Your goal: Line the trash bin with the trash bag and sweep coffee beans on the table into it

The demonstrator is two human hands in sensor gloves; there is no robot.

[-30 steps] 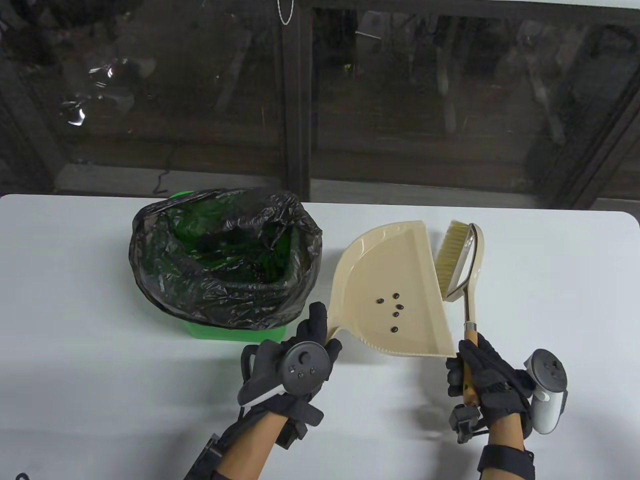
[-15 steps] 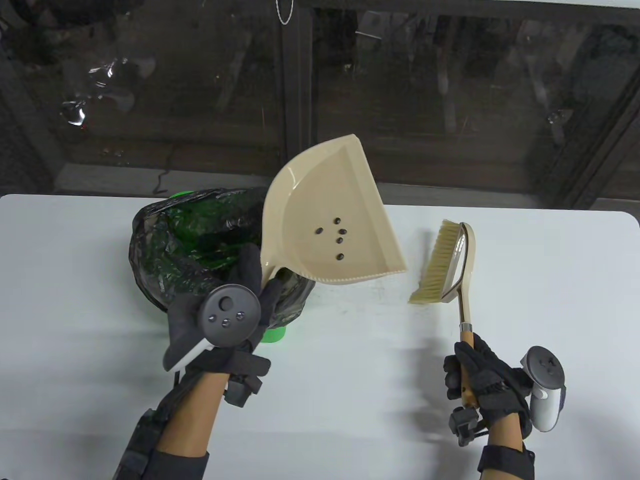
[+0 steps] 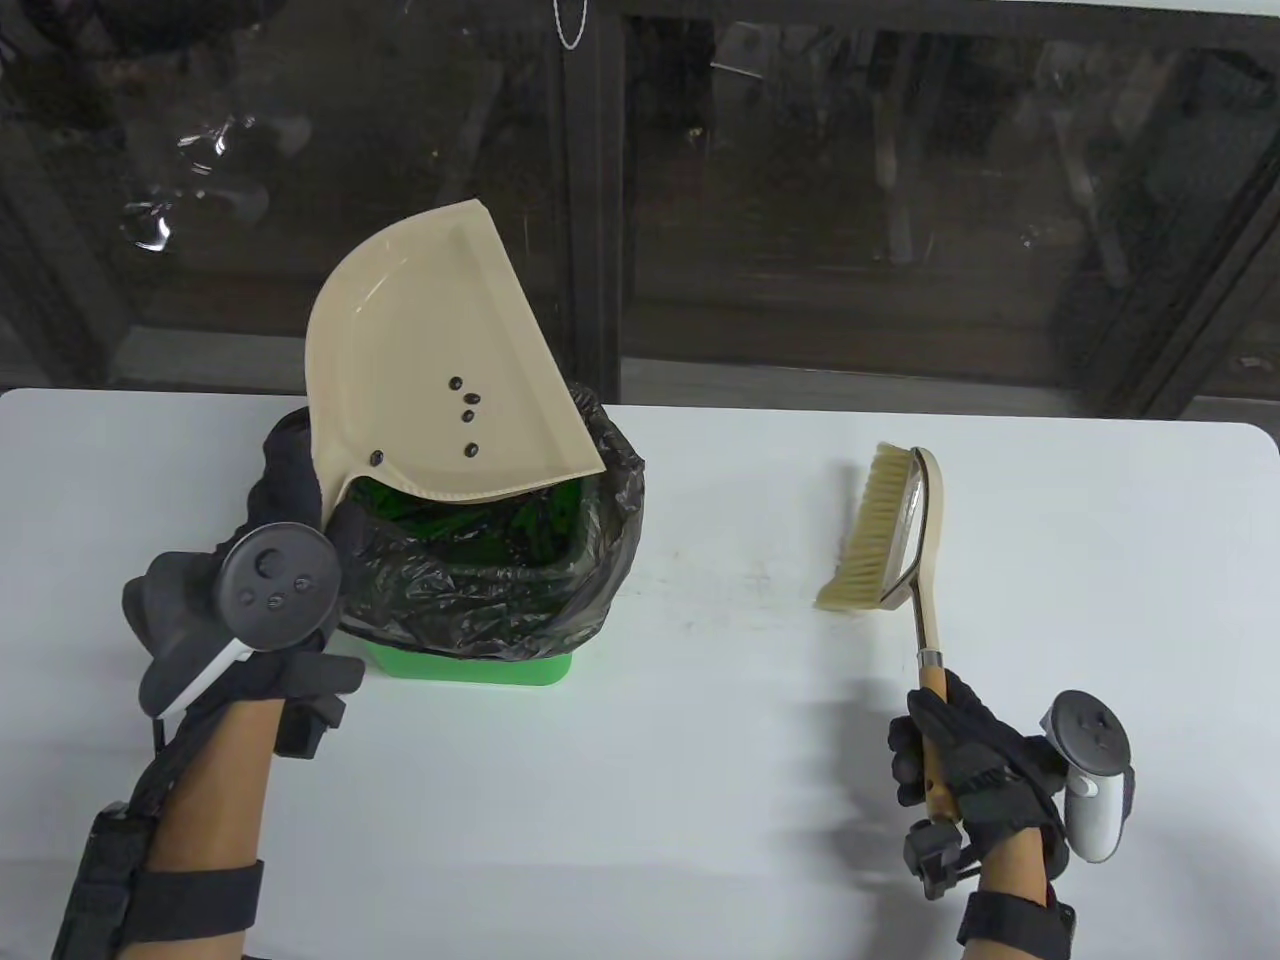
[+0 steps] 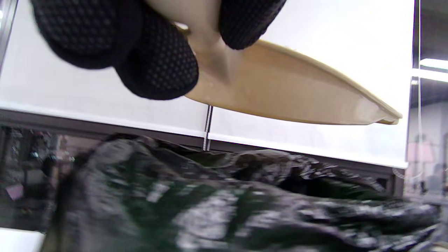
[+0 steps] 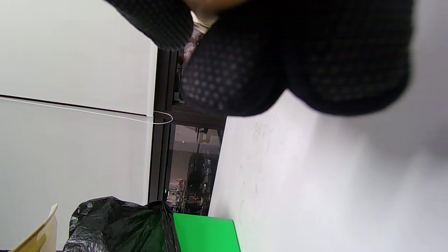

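A green trash bin point(image 3: 470, 668) lined with a black trash bag point(image 3: 500, 590) stands on the left of the white table point(image 3: 700, 800). My left hand point(image 3: 290, 500) grips the handle of a beige dustpan point(image 3: 430, 340), held raised and tilted over the bin's mouth. Several coffee beans point(image 3: 468, 415) lie in the pan. My right hand point(image 3: 950, 760) grips the wooden handle of a brush point(image 3: 885, 540), its bristles low over the table to the right. The left wrist view shows the dustpan's underside point(image 4: 280, 94) above the bag point(image 4: 210, 203).
A dark window point(image 3: 800, 200) runs behind the table's far edge. The right wrist view shows the bin point(image 5: 204, 232), the bag point(image 5: 119, 224) and a corner of the dustpan point(image 5: 38, 234) far off across the table top.
My left hand has lifted the dustpan with the beans off the table and carried it left, over the bin. The brush drew slightly away to the right and now stays still.
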